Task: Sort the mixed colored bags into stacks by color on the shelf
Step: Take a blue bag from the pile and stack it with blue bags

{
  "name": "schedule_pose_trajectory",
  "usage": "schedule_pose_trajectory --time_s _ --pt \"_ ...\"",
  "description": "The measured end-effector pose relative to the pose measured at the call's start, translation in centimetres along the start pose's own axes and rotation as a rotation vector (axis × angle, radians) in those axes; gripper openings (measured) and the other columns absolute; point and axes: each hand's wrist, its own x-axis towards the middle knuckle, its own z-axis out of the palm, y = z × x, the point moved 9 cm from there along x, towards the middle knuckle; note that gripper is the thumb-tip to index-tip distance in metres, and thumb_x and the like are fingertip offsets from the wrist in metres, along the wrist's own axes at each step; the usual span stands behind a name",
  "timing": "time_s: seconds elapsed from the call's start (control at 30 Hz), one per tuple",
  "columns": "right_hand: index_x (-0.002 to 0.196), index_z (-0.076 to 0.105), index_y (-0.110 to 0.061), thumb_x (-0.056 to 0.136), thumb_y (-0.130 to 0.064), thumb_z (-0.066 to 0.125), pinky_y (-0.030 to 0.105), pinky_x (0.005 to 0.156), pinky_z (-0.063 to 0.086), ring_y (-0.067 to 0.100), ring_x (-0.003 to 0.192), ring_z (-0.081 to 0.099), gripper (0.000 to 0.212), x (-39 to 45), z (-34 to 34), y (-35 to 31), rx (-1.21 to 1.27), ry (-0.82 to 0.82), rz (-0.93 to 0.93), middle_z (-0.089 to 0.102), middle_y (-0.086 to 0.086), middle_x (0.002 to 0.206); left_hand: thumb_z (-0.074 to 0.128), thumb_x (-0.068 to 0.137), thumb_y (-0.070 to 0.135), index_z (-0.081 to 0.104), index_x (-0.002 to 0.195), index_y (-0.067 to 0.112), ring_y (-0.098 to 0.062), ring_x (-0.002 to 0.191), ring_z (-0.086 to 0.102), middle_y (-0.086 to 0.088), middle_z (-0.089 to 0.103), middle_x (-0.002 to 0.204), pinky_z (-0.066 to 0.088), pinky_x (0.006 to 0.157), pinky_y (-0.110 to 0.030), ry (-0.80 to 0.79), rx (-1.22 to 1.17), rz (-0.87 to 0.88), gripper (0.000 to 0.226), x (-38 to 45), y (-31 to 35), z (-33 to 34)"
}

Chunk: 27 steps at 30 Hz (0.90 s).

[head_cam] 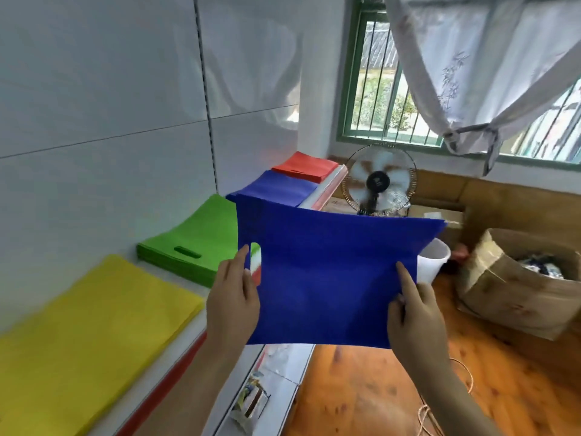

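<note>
A flat blue bag (pixel 327 275) with a cut-out handle hangs in the air in front of the shelf. My left hand (pixel 234 300) pinches its left edge near the handle hole. Gripping its lower right edge is my right hand (pixel 415 313), index finger stretched up along the cloth. On the white shelf (pixel 188 338) lie four stacks: yellow bags (pixel 91 328) nearest, green bags (pixel 195 240) behind them, blue bags (pixel 276 187) further back, red bags (pixel 306 166) at the far end. The held bag hides part of the blue stack.
A standing fan (pixel 379 180) is beyond the shelf's end. A white bucket (pixel 432 259) and an open cardboard box (pixel 528 278) sit on the wooden floor at the right. A lower shelf (pixel 283 382) holds small packets. A window with a tied curtain is behind.
</note>
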Motion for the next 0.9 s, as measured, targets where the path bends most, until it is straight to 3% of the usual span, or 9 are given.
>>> schedule_pose_trajectory --time_s 0.07,0.23,0.53,0.67,0.8,0.9 --pt "0.164 0.03 -0.027 0.104 -0.012 0.051 0.043 0.065 0.059 0.014 0.086 0.054 0.065 2.1 0.4 1.6 -0.024 0.003 0.049 0.047 -0.004 0.113 0.044 0.108 0.021 0.048 0.154 0.025 -0.007 0.088 0.064 0.009 0.053 0.111 0.044 0.062 -0.015 -0.031 -0.024 0.002 0.046 2.5 0.2 3.4" --pt "0.164 0.032 -0.027 0.104 -0.011 0.052 0.049 0.07 0.059 0.02 0.091 0.057 0.066 7.7 1.2 6.1 -0.06 0.013 0.131 0.049 -0.002 0.118 0.048 0.108 0.017 0.049 0.152 0.023 0.011 0.097 0.055 0.007 0.057 0.113 0.042 0.065 -0.005 -0.094 -0.033 0.028 0.044 7.2 0.9 11.1" --pt "0.164 0.033 -0.025 0.104 -0.01 0.05 0.05 0.068 0.058 0.024 0.086 0.059 0.064 21.9 7.0 15.3 0.0 -0.03 0.116 0.053 0.003 0.116 0.047 0.109 0.015 0.05 0.153 0.02 0.004 0.09 0.051 0.005 0.057 0.119 0.038 0.069 -0.005 -0.09 0.013 -0.023 0.044 16.1 1.0 25.2" --pt "0.164 0.034 -0.024 0.103 -0.008 0.051 0.05 0.07 0.059 0.024 0.087 0.059 0.065 28.6 9.9 17.2 0.031 -0.08 0.018 0.054 0.004 0.117 0.047 0.109 0.015 0.048 0.153 0.022 0.009 0.093 0.054 0.007 0.053 0.113 0.038 0.063 -0.011 -0.04 0.042 -0.104 0.045 19.6 0.9 28.9" --pt "0.162 0.039 -0.019 0.102 -0.003 0.053 0.054 0.071 0.058 0.028 0.088 0.06 0.064 34.6 14.1 17.5 0.085 -0.142 -0.043 0.053 0.005 0.114 0.048 0.108 0.013 0.051 0.152 0.021 -0.005 0.076 0.055 0.004 0.054 0.106 0.039 0.059 -0.023 0.021 0.113 -0.187 0.045 22.5 -0.6 30.6" --pt "0.159 0.044 -0.016 0.101 -0.001 0.053 0.055 0.072 0.057 0.033 0.091 0.061 0.061 38.6 17.9 16.5 0.106 -0.174 -0.133 0.055 0.007 0.117 0.048 0.108 0.014 0.051 0.152 0.021 -0.013 0.079 0.055 0.001 0.057 0.115 0.042 0.067 -0.033 0.06 0.158 -0.246 0.045 24.7 -2.7 31.0"
